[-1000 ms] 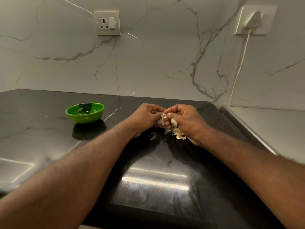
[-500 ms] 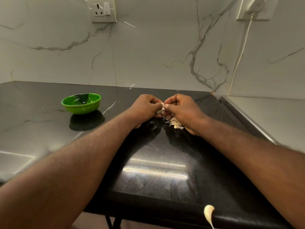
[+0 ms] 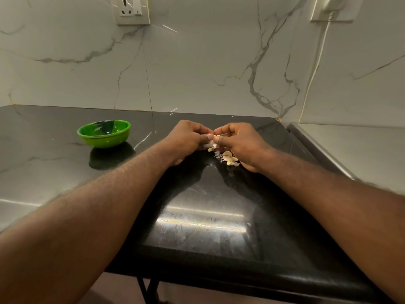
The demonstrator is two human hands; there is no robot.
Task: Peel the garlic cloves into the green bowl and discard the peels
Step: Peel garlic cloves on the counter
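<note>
My left hand [image 3: 188, 140] and my right hand [image 3: 240, 143] meet fingertip to fingertip over the black counter, both pinching one garlic clove [image 3: 212, 144] with white papery skin hanging from it. Just below my right hand lies a small heap of garlic cloves and peels [image 3: 228, 158] on the counter. The green bowl [image 3: 103, 134] stands to the left of my hands, about a hand's width from my left wrist; its inside looks dark and I see no clove in it.
The black glossy counter [image 3: 197, 216] ends at a front edge near me, with a dark stand leg below. A marble wall rises behind, with a socket [image 3: 132, 10] and a plugged-in white cable [image 3: 315, 69]. A steel surface [image 3: 361, 154] adjoins on the right.
The view tilted further down, showing more of the counter's front edge. My hands stay together on the clove. The pale piece seen at the counter's front edge half a second ago is out of sight.
</note>
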